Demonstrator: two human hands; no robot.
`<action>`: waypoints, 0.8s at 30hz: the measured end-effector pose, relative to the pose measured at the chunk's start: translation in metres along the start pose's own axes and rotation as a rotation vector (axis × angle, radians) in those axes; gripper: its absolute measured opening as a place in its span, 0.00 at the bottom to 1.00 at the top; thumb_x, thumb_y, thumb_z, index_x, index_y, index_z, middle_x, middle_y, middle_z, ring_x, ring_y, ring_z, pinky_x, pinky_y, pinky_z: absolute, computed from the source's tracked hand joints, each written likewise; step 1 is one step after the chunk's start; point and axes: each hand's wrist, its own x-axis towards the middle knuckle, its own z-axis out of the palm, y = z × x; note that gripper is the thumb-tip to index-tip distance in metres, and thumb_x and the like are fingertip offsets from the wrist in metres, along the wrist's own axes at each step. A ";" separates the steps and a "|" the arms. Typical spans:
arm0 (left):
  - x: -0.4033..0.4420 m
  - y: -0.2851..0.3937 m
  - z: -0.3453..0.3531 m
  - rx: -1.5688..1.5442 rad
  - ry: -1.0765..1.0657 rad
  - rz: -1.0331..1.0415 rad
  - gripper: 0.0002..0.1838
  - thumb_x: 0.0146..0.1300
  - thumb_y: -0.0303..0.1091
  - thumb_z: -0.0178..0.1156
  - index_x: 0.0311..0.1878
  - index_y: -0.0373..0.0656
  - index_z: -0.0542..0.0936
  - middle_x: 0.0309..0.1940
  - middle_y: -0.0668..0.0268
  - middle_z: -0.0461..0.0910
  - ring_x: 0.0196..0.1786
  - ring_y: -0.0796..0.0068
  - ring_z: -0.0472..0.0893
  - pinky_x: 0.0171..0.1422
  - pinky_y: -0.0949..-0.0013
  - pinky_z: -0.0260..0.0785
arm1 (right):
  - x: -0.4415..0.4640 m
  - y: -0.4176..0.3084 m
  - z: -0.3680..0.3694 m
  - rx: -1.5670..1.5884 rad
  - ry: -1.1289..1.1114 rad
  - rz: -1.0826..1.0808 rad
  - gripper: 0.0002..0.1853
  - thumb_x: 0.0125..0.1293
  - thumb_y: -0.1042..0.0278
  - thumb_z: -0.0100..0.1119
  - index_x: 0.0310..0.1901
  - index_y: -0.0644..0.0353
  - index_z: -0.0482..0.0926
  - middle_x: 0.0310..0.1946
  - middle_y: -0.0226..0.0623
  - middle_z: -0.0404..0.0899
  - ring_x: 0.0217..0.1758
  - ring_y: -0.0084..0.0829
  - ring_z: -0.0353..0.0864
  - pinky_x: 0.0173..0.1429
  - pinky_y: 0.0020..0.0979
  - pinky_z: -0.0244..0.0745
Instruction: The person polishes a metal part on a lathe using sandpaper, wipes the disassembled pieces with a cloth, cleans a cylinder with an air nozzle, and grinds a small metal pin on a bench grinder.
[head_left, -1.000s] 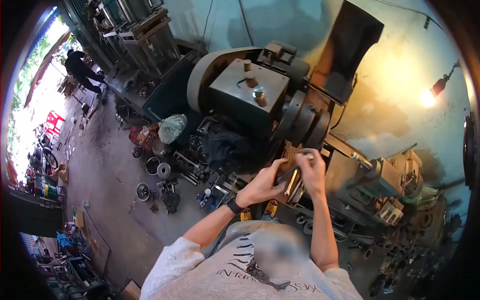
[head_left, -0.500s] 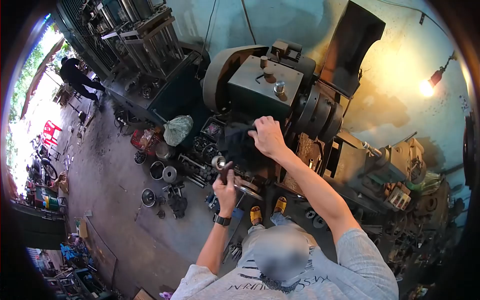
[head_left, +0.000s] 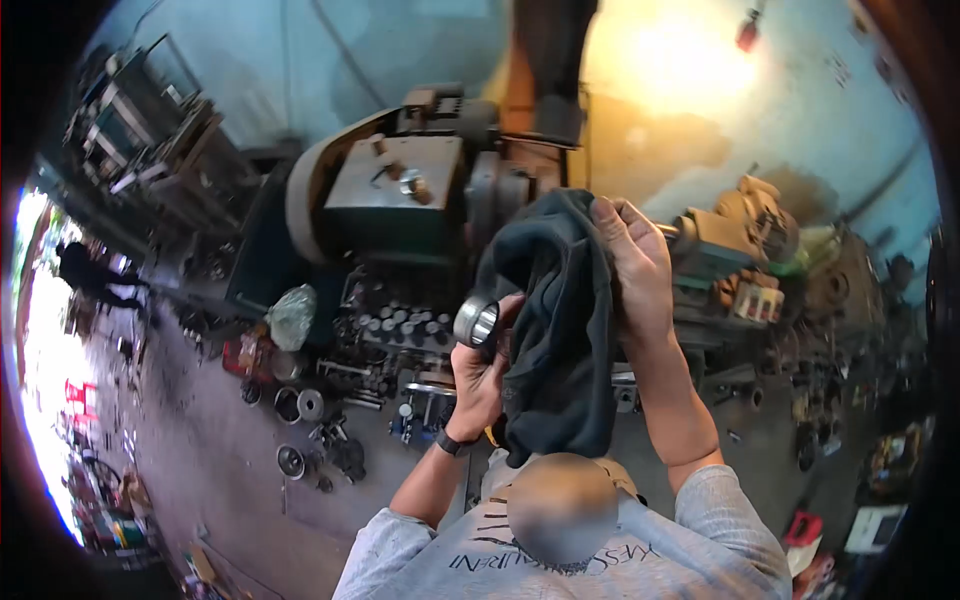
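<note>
A dark cloth (head_left: 560, 340) hangs in front of my chest, its upper right edge pinched in my right hand (head_left: 640, 265). My left hand (head_left: 482, 375) is closed on a shiny metal ring (head_left: 477, 323), which shows at the left side of the cloth. The cloth hides some of the left fingers. Behind the hands stands a large machine (head_left: 395, 175) with a flat metal top, where a small metal ring (head_left: 413, 184) lies.
Metal parts, a plastic bag (head_left: 292, 318) and a red crate (head_left: 245, 355) lie on the floor at the left. A person (head_left: 98, 275) stands near the doorway. At the right is another machine part (head_left: 720, 235), and a lamp glows above.
My right hand has taken hold of the dark cloth and lifted it before my chest. The left hand, still holding the ring, has come up beside it. The view has turned right.
</note>
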 end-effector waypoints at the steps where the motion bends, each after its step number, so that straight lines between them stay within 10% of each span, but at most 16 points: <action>1: 0.002 0.004 0.015 -0.115 -0.061 -0.120 0.20 0.76 0.32 0.53 0.66 0.34 0.72 0.60 0.61 0.79 0.61 0.75 0.76 0.67 0.70 0.64 | -0.009 -0.013 -0.020 0.039 0.073 0.031 0.10 0.74 0.65 0.57 0.44 0.63 0.79 0.38 0.35 0.85 0.36 0.22 0.84 0.43 0.23 0.80; 9: -0.040 -0.017 0.123 0.003 -0.318 -0.541 0.15 0.75 0.36 0.54 0.59 0.38 0.77 0.45 0.72 0.79 0.44 0.86 0.76 0.51 0.79 0.69 | -0.118 -0.068 -0.153 0.165 0.039 0.019 0.25 0.72 0.73 0.57 0.68 0.67 0.66 0.57 0.40 0.79 0.57 0.29 0.81 0.63 0.31 0.75; 13: -0.080 -0.030 0.212 -0.497 0.019 -0.636 0.15 0.75 0.38 0.53 0.58 0.41 0.76 0.52 0.64 0.82 0.52 0.71 0.83 0.58 0.67 0.77 | -0.170 -0.085 -0.232 -0.590 0.124 -0.091 0.27 0.62 0.80 0.67 0.63 0.71 0.72 0.52 0.38 0.81 0.52 0.21 0.79 0.57 0.26 0.75; 16: -0.103 -0.032 0.276 -0.412 0.121 -0.707 0.21 0.77 0.48 0.51 0.62 0.43 0.74 0.56 0.66 0.80 0.56 0.70 0.81 0.60 0.63 0.76 | -0.205 -0.100 -0.313 -0.576 0.234 -0.045 0.18 0.63 0.79 0.67 0.55 0.72 0.80 0.44 0.35 0.84 0.46 0.20 0.81 0.53 0.24 0.77; 20: -0.139 -0.050 0.327 -0.372 0.103 -0.800 0.25 0.77 0.52 0.48 0.64 0.44 0.73 0.58 0.65 0.80 0.59 0.69 0.80 0.62 0.62 0.75 | -0.226 -0.122 -0.380 -0.197 0.483 -0.047 0.10 0.67 0.71 0.66 0.46 0.66 0.84 0.38 0.28 0.85 0.38 0.19 0.81 0.46 0.20 0.75; 24: -0.157 -0.047 0.362 -0.457 0.179 -0.702 0.26 0.76 0.54 0.48 0.65 0.44 0.73 0.59 0.66 0.78 0.59 0.70 0.79 0.63 0.63 0.74 | -0.276 -0.113 -0.412 0.357 0.402 0.093 0.18 0.73 0.56 0.59 0.57 0.57 0.76 0.50 0.36 0.82 0.51 0.29 0.81 0.54 0.33 0.75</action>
